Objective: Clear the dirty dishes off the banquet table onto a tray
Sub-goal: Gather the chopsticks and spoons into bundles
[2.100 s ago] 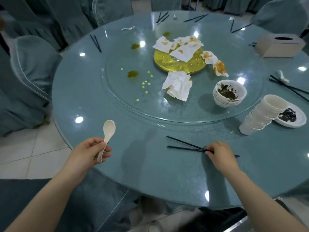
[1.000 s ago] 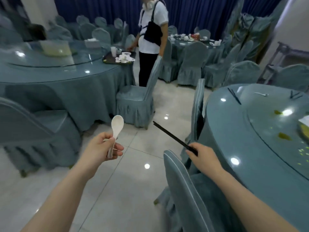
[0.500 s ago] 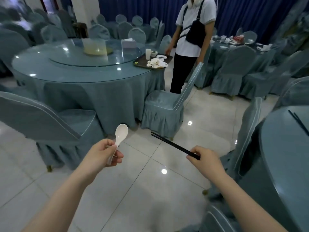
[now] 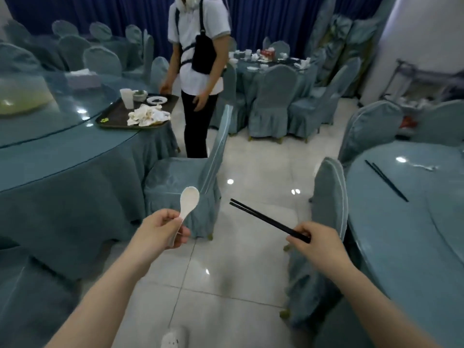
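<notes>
My left hand (image 4: 158, 233) grips a white ceramic spoon (image 4: 188, 200) by its handle, bowl pointing up. My right hand (image 4: 317, 243) pinches a pair of black chopsticks (image 4: 263, 218) that point up and to the left. Both hands hang over the tiled floor between two round tables. A dark brown tray (image 4: 118, 115) sits on the edge of the left table (image 4: 62, 156), carrying a white cup (image 4: 127, 97), a small bowl, a small plate and crumpled napkins (image 4: 148, 115). The banquet table (image 4: 401, 222) on my right holds another pair of black chopsticks (image 4: 386, 180).
A person in a white shirt (image 4: 198, 71) stands beside the tray, one hand at its far corner. Covered chairs stand ahead (image 4: 185, 179) and at my right (image 4: 326, 212). A further table (image 4: 266, 61) with dishes is at the back. The tiled aisle (image 4: 251, 172) runs between the tables.
I have turned from the banquet table toward the left table with the tray. Tray and standing person are nearer and more central. Both hands keep their holds on spoon and chopsticks.
</notes>
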Tool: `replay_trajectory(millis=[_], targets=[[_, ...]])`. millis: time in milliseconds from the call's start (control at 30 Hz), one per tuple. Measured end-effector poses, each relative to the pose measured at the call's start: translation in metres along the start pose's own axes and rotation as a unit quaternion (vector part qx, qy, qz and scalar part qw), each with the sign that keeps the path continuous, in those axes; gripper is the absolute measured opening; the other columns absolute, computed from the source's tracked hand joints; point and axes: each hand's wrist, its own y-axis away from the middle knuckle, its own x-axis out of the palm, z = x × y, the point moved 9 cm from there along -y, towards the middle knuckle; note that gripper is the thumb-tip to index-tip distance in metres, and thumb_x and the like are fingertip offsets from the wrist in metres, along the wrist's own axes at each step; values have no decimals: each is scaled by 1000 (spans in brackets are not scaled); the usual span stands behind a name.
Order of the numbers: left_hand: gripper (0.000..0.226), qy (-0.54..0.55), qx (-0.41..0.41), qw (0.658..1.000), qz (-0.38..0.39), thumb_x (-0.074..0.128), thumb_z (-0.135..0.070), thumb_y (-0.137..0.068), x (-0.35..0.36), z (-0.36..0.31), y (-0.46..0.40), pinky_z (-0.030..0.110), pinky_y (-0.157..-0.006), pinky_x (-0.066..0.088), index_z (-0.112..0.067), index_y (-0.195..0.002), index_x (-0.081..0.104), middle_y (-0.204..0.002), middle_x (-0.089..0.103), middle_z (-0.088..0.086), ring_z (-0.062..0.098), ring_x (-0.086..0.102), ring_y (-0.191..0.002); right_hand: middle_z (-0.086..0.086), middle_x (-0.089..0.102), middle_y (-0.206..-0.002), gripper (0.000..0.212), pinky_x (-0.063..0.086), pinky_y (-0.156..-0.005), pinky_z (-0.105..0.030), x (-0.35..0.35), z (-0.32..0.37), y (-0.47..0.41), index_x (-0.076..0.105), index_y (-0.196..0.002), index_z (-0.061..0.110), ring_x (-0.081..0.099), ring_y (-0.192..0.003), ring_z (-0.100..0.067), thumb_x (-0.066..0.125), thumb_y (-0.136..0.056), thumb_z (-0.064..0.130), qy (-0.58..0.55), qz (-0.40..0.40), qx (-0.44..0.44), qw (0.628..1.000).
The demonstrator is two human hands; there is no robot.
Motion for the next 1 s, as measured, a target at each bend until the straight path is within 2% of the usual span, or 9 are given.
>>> replay_trajectory(millis=[133, 200, 267, 367, 467, 533, 667, 867, 1000], targets=[[12, 20, 15, 997, 72, 48, -11, -97, 56, -34, -93, 30, -65, 54, -9, -93, 59, -62, 71, 1, 15, 66, -56, 17, 61, -60, 21, 31, -49, -11, -27, -23, -50, 57, -64, 34, 54, -58, 3, 74, -77, 35, 28, -61, 58, 996], [12, 15, 26, 992, 122, 47, -11, -97, 83, -53, -140, 25, -59, 54, -8, -93, 57, -62, 71, 0, 11, 66, -52, 21, 58, -61, 23, 29, -51, -13, -38, -33, -74, 55, -65, 37, 51, -60, 6, 73, -78, 34, 40, -90, 98, 990], [11, 12, 24, 987, 161, 46, -11, -98, 105, -69, -180, 22, -53, 52, -8, -94, 56, -66, 73, 3, 11, 67, -52, 22, 56, -62, 22, 29, -51, -14, -51, -40, -94, 55, -67, 35, 51, -62, 4, 73, -79, 31, 45, -109, 133, 984], [9, 8, 23, 977, 211, 48, -13, -97, 140, -92, -232, 27, -57, 53, -9, -93, 55, -75, 74, 11, 15, 68, -54, 20, 57, -62, 23, 32, -53, -16, -70, -53, -113, 55, -65, 34, 52, -62, -1, 71, -80, 31, 43, -155, 184, 970], [6, -2, 20, 966, 256, 48, -13, -97, 183, -114, -277, 24, -51, 52, -10, -93, 53, -72, 74, 10, 15, 67, -52, 15, 60, -63, 21, 36, -53, -20, -86, -74, -126, 56, -67, 29, 55, -63, -4, 71, -81, 32, 37, -196, 241, 950], [6, -13, 21, 957, 290, 49, -13, -97, 211, -124, -300, 23, -50, 53, -9, -95, 54, -73, 74, 10, 15, 67, -53, 15, 60, -65, 20, 35, -53, -21, -93, -88, -136, 56, -68, 29, 54, -65, -2, 71, -82, 32, 26, -204, 267, 941], [8, -28, 34, 941, 335, 50, -15, -97, 282, -154, -363, 29, -59, 51, -9, -98, 55, -76, 74, 10, 16, 68, -58, 15, 57, -62, 24, 30, -51, -20, -117, -121, -184, 53, -65, 33, 51, -62, 0, 69, -82, 31, 42, -223, 300, 927], [11, -62, 69, 917, 389, 48, -15, -97, 389, -200, -445, 31, -63, 53, -10, -99, 57, -77, 75, 8, 16, 70, -62, 8, 57, -57, 23, 33, -47, -23, -148, -200, -271, 55, -64, 27, 53, -56, -8, 67, -84, 31, 63, -241, 353, 902], [11, -69, 84, 914, 390, 48, -16, -97, 445, -237, -507, 30, -62, 52, -12, -98, 58, -77, 75, 6, 17, 70, -63, 6, 57, -58, 15, 39, -45, -25, -159, -257, -333, 62, -73, 26, 53, -52, -10, 62, -87, 32, 78, -220, 399, 887]])
